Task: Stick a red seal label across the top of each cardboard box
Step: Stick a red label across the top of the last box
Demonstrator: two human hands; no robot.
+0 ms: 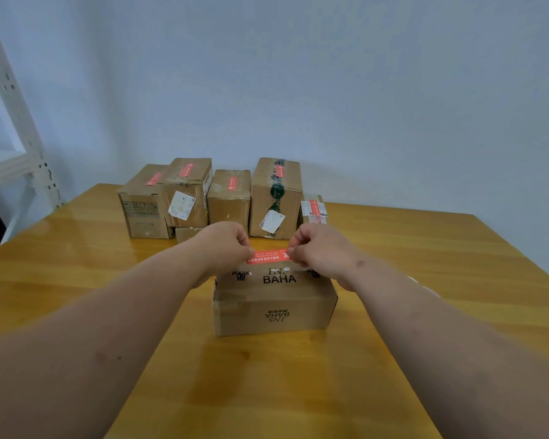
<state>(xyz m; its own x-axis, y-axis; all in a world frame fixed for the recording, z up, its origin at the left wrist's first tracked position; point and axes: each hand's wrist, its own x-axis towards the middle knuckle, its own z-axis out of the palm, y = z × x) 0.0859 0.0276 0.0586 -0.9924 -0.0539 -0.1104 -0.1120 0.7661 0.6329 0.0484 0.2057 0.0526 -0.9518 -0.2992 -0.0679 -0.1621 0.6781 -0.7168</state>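
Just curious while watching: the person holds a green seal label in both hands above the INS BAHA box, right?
Not quite. The head view shows the seal label is red, not green. Left hand and right hand do pinch its ends above the INS BAHA box.

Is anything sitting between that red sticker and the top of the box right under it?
Nothing visible. Both hands pinch the red seal label by its ends just above the BAHA box, whose top shows only print.

two bare forearms, no sleeves, left grip (224, 240), right grip (319, 245), no rings or watch
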